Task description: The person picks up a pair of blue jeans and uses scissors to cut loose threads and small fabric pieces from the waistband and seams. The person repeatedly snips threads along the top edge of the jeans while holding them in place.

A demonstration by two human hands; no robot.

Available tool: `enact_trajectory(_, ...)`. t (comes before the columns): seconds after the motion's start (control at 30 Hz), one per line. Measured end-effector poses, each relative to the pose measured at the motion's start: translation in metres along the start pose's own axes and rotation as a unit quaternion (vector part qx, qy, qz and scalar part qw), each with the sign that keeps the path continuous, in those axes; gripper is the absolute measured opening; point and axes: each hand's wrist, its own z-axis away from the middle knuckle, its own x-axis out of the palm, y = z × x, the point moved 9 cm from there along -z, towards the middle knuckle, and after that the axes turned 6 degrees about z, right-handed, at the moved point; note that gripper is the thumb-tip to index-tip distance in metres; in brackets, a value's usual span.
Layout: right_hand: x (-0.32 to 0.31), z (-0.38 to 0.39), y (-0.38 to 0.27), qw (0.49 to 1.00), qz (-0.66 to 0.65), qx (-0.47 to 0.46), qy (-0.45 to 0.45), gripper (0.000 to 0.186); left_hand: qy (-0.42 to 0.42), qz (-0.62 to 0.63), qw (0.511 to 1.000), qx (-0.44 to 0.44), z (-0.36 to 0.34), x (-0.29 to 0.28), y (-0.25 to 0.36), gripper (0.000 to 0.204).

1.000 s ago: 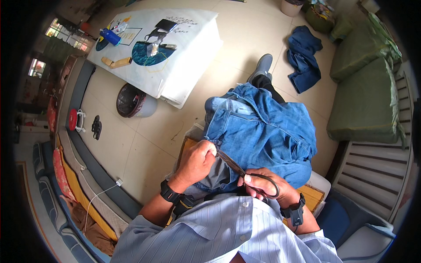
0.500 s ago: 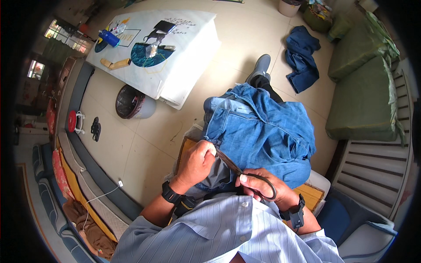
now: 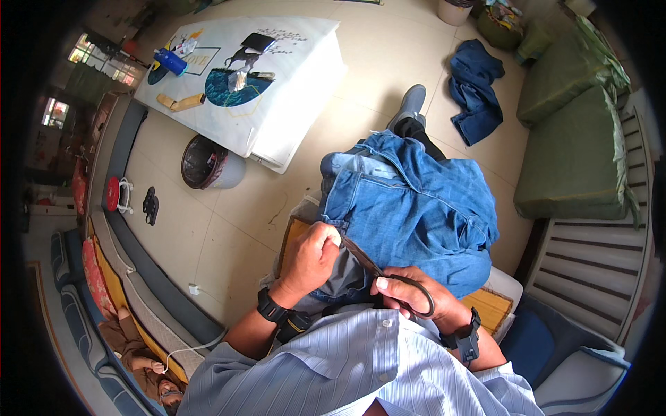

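Head view, looking down: a blue denim garment point(image 3: 416, 197) lies bunched across the person's lap. The left hand point(image 3: 311, 258), curled into a fist, pinches cloth at the garment's near left edge. The right hand point(image 3: 424, 292) is closed around the looped handle of dark metal scissors point(image 3: 362, 256), their blades pointing toward the left fist. Crumpled dark-blue denim cloth point(image 3: 476, 90) lies ahead on the beige tiled floor point(image 3: 239, 232).

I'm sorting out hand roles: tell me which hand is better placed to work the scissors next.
Right, probably: the right hand grips the scissors by the handle end, pointing toward the left hand, which appears closed on the edge of the denim and seems better suited to steadying.
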Motion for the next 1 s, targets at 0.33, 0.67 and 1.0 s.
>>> enact_trajectory(0.33, 0.0, -0.005, 0.012, 1.0, -0.007, -0.01, 0.0, 0.055, 0.003, 0.01, 1.0, -0.003, 0.001, 0.0, 0.002, 0.002)
enact_trajectory(0.67, -0.004, -0.005, 0.017, 1.0, -0.011, -0.018, 0.0, 0.047, 0.009, 0.049, 0.998, -0.024, 0.003, -0.001, -0.007, 0.001)
enact_trajectory(1.0, -0.014, 0.006, 0.009, 0.994, -0.099, -0.036, 0.005, 0.029, 0.129, 0.012, 0.985, -0.112, 0.007, -0.059, -0.086, 0.02)
